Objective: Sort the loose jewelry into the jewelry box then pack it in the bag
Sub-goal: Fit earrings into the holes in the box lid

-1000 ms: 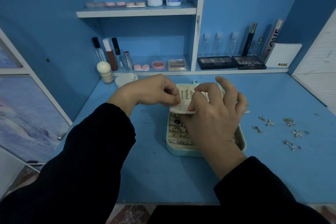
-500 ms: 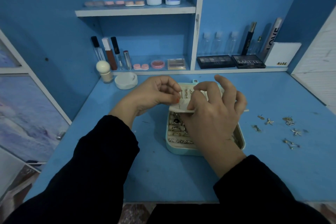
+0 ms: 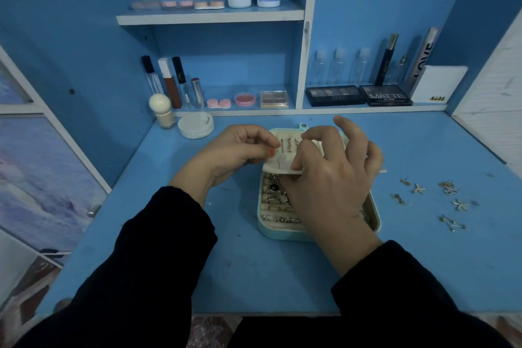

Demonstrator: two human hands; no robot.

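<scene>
On the scuffed blue bench [image 3: 254, 271], midway between its side edges, sits the open jewelry box [image 3: 271, 230]; left hand [image 3: 234, 152] and right hand [image 3: 333, 186] both pinch its raised cream earring flap [image 3: 278, 162]; loose earrings [image 3: 449, 198] lie toward the right edge, cosmetics shelves [image 3: 209, 18] along the back edge

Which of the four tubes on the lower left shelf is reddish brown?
The white-capped tube, second from left; the black-capped tubes look clear, the lipstick silver.
</scene>
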